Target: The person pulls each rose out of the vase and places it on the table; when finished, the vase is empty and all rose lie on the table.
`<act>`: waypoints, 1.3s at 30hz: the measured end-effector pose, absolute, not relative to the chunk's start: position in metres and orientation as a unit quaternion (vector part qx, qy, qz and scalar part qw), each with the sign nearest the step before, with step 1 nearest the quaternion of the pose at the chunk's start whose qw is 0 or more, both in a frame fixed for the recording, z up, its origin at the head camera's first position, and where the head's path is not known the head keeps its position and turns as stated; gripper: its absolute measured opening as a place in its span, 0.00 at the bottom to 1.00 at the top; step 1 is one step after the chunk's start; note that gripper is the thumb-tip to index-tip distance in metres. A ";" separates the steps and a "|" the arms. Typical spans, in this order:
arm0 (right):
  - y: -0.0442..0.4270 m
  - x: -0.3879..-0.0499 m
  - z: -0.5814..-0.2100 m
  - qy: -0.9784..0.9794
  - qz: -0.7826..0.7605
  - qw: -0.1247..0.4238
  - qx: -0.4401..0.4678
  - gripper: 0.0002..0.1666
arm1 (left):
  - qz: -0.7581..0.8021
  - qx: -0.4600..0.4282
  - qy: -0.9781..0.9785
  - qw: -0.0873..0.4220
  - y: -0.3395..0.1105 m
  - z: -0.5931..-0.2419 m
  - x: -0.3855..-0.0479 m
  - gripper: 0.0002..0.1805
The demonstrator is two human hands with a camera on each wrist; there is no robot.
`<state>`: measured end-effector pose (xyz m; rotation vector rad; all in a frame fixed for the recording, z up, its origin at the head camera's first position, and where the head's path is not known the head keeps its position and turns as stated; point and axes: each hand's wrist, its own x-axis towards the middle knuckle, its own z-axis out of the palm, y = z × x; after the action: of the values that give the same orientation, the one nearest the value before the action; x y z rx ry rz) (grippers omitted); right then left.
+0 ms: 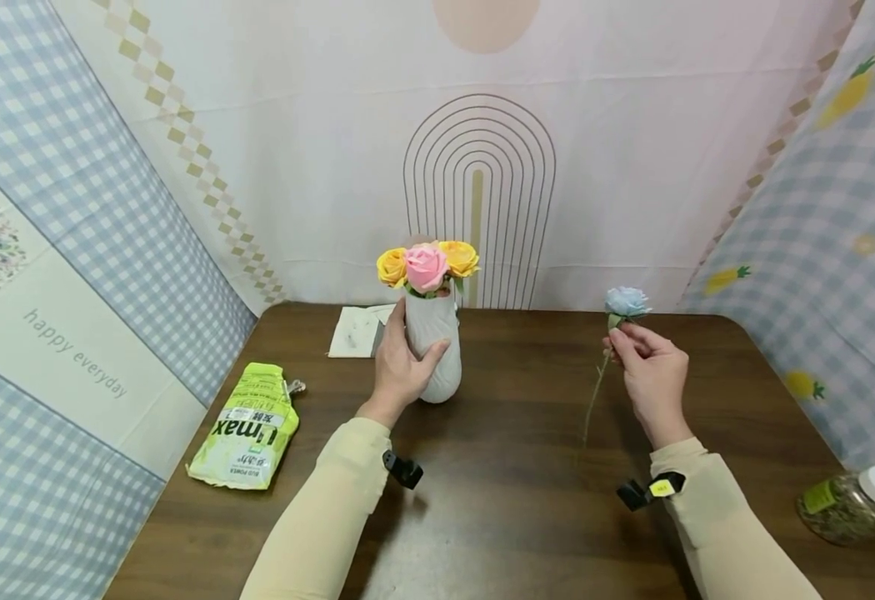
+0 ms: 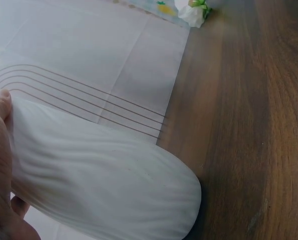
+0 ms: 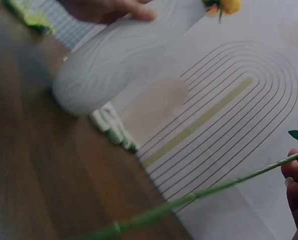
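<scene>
One brown table, patterned backdrop; left fingers grip vase, right pinch blue flower.

Showed bright in head view | caught soft glare on tabletop | looked dimmer in wrist views | blurred vase in right wrist view

The vase hid the lower stems of its flowers and some fingers of the left hand. Just left of the vase, that hand partly covered a white packet. Farther left, the smallest print on the bag was illegible. Well right of the vase, the contents of the jar were unclear. The right wrist view cut off the blue flower; its stem blurred downward.
</scene>
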<state>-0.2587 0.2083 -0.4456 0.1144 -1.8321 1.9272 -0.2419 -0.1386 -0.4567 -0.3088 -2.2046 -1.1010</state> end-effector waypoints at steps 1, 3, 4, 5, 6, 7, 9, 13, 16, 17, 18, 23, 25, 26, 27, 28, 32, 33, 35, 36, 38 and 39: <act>0.209 -0.257 -0.446 -0.678 0.693 0.241 0.044 0.14 | -0.420 -0.117 -0.840 0.323 -0.139 -0.457 -0.242 0.50; 0.210 -0.252 -0.449 -0.695 0.674 0.246 0.048 0.13 | -0.419 -0.116 -0.840 0.324 -0.139 -0.457 -0.242 0.49; 0.211 -0.251 -0.451 -0.700 0.668 0.248 0.051 0.13 | -0.419 -0.116 -0.841 0.323 -0.139 -0.457 -0.242 0.49; 0.212 -0.249 -0.453 -0.702 0.665 0.248 0.053 0.12 | -0.418 -0.116 -0.841 0.323 -0.139 -0.457 -0.242 0.49; 0.213 -0.248 -0.455 -0.701 0.667 0.245 0.055 0.12 | -0.418 -0.116 -0.841 0.323 -0.139 -0.457 -0.242 0.49; 0.214 -0.249 -0.458 -0.700 0.671 0.240 0.056 0.13 | -0.418 -0.116 -0.841 0.323 -0.139 -0.457 -0.242 0.49; 0.219 -0.252 -0.469 -0.704 0.672 0.224 0.052 0.13 | -0.419 -0.116 -0.840 0.324 -0.139 -0.457 -0.242 0.49; 0.231 -0.259 -0.489 -0.732 0.660 0.169 0.033 0.16 | -0.421 -0.116 -0.840 0.323 -0.139 -0.457 -0.242 0.49; 0.239 -0.262 -0.496 -0.766 0.630 0.123 0.031 0.18 | -0.423 -0.115 -0.840 0.320 -0.139 -0.457 -0.242 0.49; 0.241 -0.262 -0.498 -0.775 0.621 0.111 0.033 0.19 | -0.422 -0.115 -0.841 0.319 -0.139 -0.457 -0.242 0.49; 0.243 -0.262 -0.499 -0.781 0.615 0.099 0.036 0.19 | -0.423 -0.115 -0.841 0.319 -0.139 -0.457 -0.242 0.49; 0.251 -0.264 -0.506 -0.791 0.609 0.046 0.035 0.21 | -0.421 -0.112 -0.843 0.316 -0.139 -0.456 -0.242 0.48; 0.253 -0.264 -0.510 -0.792 0.610 0.029 0.026 0.22 | -0.421 -0.112 -0.843 0.315 -0.139 -0.456 -0.242 0.49; 0.254 -0.264 -0.512 -0.794 0.607 0.023 0.022 0.22 | -0.422 -0.112 -0.843 0.315 -0.139 -0.456 -0.242 0.49; 0.254 -0.265 -0.514 -0.796 0.605 0.018 0.017 0.22 | -0.423 -0.113 -0.842 0.315 -0.139 -0.456 -0.242 0.49; 0.255 -0.265 -0.515 -0.797 0.603 0.013 0.012 0.22 | -0.423 -0.114 -0.841 0.316 -0.139 -0.455 -0.242 0.49; 0.257 -0.264 -0.518 -0.803 0.596 -0.002 -0.002 0.21 | -0.424 -0.118 -0.838 0.324 -0.139 -0.456 -0.242 0.48; 0.257 -0.264 -0.519 -0.803 0.596 -0.006 -0.005 0.21 | -0.424 -0.119 -0.837 0.325 -0.139 -0.456 -0.242 0.48; 0.258 -0.263 -0.520 -0.805 0.593 -0.013 -0.009 0.21 | -0.423 -0.120 -0.836 0.328 -0.139 -0.456 -0.242 0.48; 0.258 -0.263 -0.521 -0.806 0.591 -0.016 -0.010 0.21 | -0.423 -0.121 -0.836 0.328 -0.139 -0.455 -0.242 0.48; 0.258 -0.263 -0.523 -0.810 0.586 -0.021 -0.011 0.21 | -0.422 -0.121 -0.836 0.328 -0.139 -0.455 -0.242 0.48; 0.258 -0.263 -0.524 -0.812 0.583 -0.024 -0.012 0.21 | -0.423 -0.121 -0.836 0.327 -0.139 -0.455 -0.242 0.48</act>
<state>-0.2634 0.2581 -0.5240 -0.0382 -2.5913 1.8604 -0.2416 -0.1393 -0.4550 -0.3165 -2.1900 -1.1074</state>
